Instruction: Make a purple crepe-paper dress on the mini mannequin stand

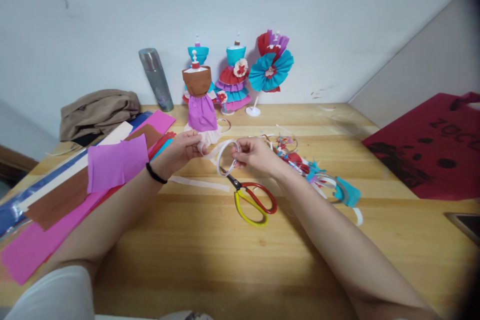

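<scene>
The left hand (190,145) is closing its fingers on the pale hem of the doll dress (202,112) — brown top, purple skirt — standing over the bench (180,240). The right hand (249,152) is pinching a roll of white tape (227,158) between thumb and fingers, nearly closed, just beside the left. Scissors (254,202) with one red and one yellow handle are lying below the roll, blades partly hidden. Crepe paper sheets (118,162) are lying by the left forearm.

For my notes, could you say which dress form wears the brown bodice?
The frontmost dress form, with the purple skirt; its bodice alone is brown.
</scene>
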`<action>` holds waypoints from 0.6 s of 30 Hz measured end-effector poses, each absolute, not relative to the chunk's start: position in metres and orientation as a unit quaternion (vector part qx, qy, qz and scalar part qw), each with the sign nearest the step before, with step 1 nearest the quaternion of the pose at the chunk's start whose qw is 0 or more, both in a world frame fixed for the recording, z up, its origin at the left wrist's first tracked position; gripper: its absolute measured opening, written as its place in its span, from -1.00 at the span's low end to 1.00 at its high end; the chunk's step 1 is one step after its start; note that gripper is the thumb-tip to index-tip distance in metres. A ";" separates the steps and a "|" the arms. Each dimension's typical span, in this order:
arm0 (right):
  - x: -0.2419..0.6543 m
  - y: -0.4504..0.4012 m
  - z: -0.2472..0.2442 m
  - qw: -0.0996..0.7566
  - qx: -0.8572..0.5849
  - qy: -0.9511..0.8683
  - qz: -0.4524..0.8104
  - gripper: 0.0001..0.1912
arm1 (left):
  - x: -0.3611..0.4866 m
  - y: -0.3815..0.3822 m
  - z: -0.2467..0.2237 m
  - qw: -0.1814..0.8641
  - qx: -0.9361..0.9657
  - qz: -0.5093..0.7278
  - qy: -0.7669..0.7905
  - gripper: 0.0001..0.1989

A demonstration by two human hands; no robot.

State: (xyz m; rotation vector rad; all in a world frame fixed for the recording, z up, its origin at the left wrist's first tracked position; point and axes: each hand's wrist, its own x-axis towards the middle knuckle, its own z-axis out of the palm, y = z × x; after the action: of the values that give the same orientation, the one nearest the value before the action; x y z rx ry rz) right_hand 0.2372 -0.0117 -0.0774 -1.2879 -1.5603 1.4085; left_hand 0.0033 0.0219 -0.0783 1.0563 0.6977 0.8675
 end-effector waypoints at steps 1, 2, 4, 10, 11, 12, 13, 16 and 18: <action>0.238 -0.011 -0.076 0.340 -0.502 -0.590 0.534 -0.90 | 0.000 0.021 -0.081 0.721 0.468 0.398 0.322 -0.74; 0.239 -0.011 -0.075 0.345 -0.509 -0.586 0.528 -0.90 | -0.004 0.020 -0.083 0.720 0.466 0.394 0.330 -0.74; 0.241 -0.010 -0.074 0.353 -0.520 -0.593 0.503 -0.91 | -0.011 0.016 -0.086 0.712 0.487 0.361 0.354 -0.73; 0.246 -0.010 -0.071 0.341 -0.557 -0.665 0.361 -0.91 | -0.025 0.003 -0.085 0.699 0.531 0.292 0.380 -0.73; 0.247 -0.011 -0.070 0.335 -0.553 -0.675 0.354 -0.92 | -0.026 0.002 -0.084 0.704 0.520 0.299 0.378 -0.71; 0.248 -0.012 -0.068 0.328 -0.546 -0.686 0.353 -0.93 | -0.027 0.001 -0.083 0.709 0.507 0.311 0.379 -0.69; 0.249 -0.013 -0.067 0.322 -0.534 -0.696 0.355 -0.93 | -0.028 0.000 -0.081 0.714 0.492 0.324 0.379 -0.67; 0.255 -0.014 -0.062 0.303 -0.504 -0.723 0.363 -0.89 | -0.030 0.000 -0.075 0.721 0.458 0.364 0.371 -0.60; 0.259 -0.014 -0.059 0.284 -0.507 -0.743 0.333 -0.85 | -0.032 -0.001 -0.067 0.710 0.451 0.399 0.366 -0.59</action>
State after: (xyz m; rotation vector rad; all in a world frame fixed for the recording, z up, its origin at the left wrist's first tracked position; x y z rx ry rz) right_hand 0.2591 -0.0135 -0.0594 -1.3568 -1.9879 0.8910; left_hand -0.0320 -0.0011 -0.0665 1.0007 0.8121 0.8848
